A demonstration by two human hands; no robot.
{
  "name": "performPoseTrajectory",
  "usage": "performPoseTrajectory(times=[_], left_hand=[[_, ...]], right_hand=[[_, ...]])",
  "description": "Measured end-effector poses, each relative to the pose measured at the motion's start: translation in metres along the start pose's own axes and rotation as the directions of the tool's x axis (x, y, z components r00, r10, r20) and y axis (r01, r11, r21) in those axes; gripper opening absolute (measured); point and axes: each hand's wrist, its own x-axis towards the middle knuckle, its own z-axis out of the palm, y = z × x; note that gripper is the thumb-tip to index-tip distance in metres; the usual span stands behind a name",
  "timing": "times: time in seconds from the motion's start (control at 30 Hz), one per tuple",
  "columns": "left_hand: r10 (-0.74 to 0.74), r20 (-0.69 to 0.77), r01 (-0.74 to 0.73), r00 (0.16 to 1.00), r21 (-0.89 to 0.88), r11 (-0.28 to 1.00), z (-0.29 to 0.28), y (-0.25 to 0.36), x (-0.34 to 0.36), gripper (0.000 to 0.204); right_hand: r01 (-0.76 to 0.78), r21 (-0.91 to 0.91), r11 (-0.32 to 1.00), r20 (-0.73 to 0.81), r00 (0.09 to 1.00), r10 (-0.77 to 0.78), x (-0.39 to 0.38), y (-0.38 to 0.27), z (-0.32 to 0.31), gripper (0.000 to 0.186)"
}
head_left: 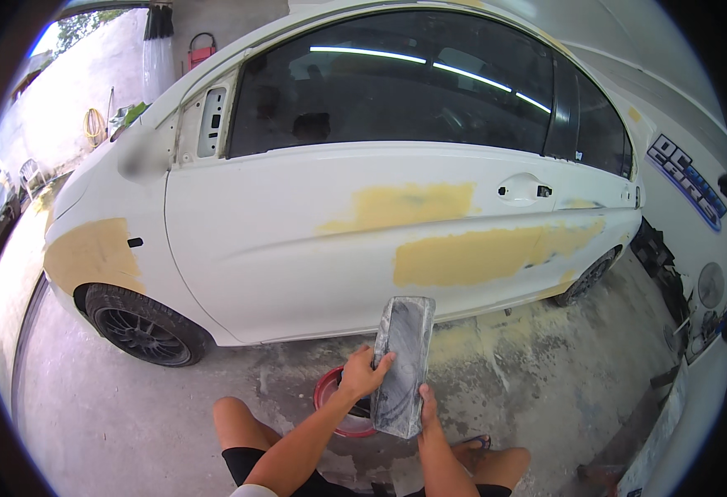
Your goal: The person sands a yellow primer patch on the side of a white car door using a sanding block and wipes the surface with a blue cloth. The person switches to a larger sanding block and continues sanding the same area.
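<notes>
Between my hands is a long grey sanding block, tilted up above the floor, its flat face wet and streaked. My left hand grips its left edge, the thumb lying over the face. On the lower right edge, my right hand holds it with the fingers mostly hidden behind. Beyond the block's top end stands a white car door with yellowish filler patches on its panel. Below my left hand, a red bucket sits on the floor, partly covered by my arm and the block.
The car's front wheel is at the left and its rear wheel at the right. Another filler patch covers part of the front fender. The concrete floor has wet, dusty stains. A round fan stands by the right wall.
</notes>
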Motion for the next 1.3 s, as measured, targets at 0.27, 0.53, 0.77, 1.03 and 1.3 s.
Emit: performPoseTrajectory(times=[0.27, 0.53, 0.77, 1.03, 1.3], left_hand=[[0.051, -0.075, -0.06, 0.996, -0.133, 0.989, 0.005, 0.005, -0.005, 0.054], [-0.053, 0.091, 0.076, 0.994, -0.269, 0.96, 0.014, -0.01, -0.001, 0.057], [0.104, 0.407, 0.204, 0.907, -0.644, 0.737, -0.007, -0.037, 0.009, 0.108], [0.176, 0.724, 0.519, 0.668, -0.621, 0.587, -0.046, -0.036, 0.024, 0.102], [0.03, 0.472, 0.394, 0.881, -0.769, 0.503, -0.049, -0.05, 0.036, 0.108]], right_hand=[[0.056, 0.101, 0.993, 0.019, 0.998, -0.058, -0.002, -0.001, 0.005, 0.095], [0.037, -0.061, 0.997, -0.084, 0.996, -0.042, -0.006, -0.016, 0.005, 0.087], [-0.193, 0.075, 0.978, 0.219, 0.96, 0.173, -0.002, -0.034, 0.016, 0.079], [-0.445, 0.202, 0.872, 0.263, 0.883, 0.39, 0.01, -0.037, 0.054, 0.063], [-0.231, -0.075, 0.97, 0.147, 0.96, 0.24, 0.057, -0.063, 0.034, 0.073]])
